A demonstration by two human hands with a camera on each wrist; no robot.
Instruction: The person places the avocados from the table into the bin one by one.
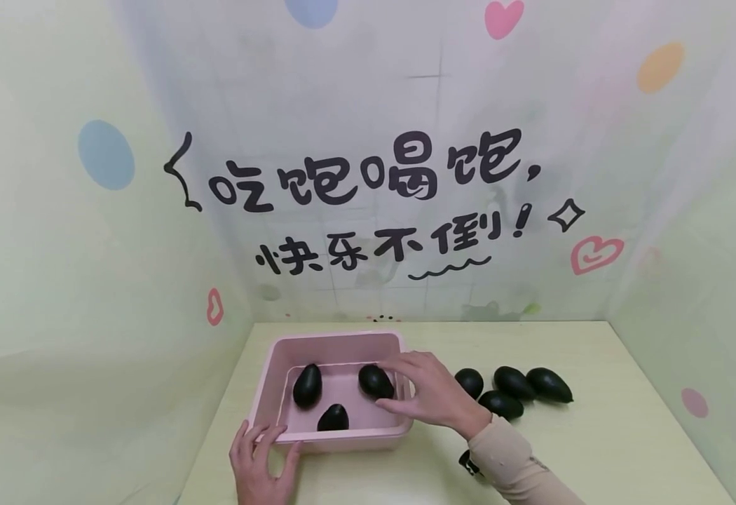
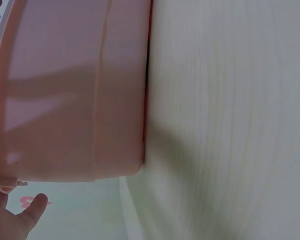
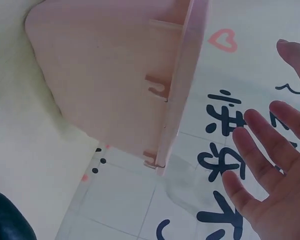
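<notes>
A pink plastic bin (image 1: pixel 343 440) stands on the table with three dark green avocados inside: one at the left (image 1: pixel 308 386), one near the front wall (image 1: pixel 334 418) and one at the right (image 1: pixel 376 381). My right hand (image 1: pixel 434 393) reaches over the bin's right rim, thumb and fingers spread about the right avocado. In the right wrist view the same hand (image 3: pixel 275 180) shows extended, parted fingers with nothing in them. My left hand (image 1: pixel 261 463) grips the bin's front left corner, fingers over the rim and thumb at the front; part of it (image 2: pixel 15 217) shows in the left wrist view.
Several more avocados (image 1: pixel 514 383) lie grouped on the light wooden table (image 1: pixel 633 421), right of the bin and beyond my right forearm. Printed cloth walls (image 1: pixel 368 294) enclose the table at the back and both sides.
</notes>
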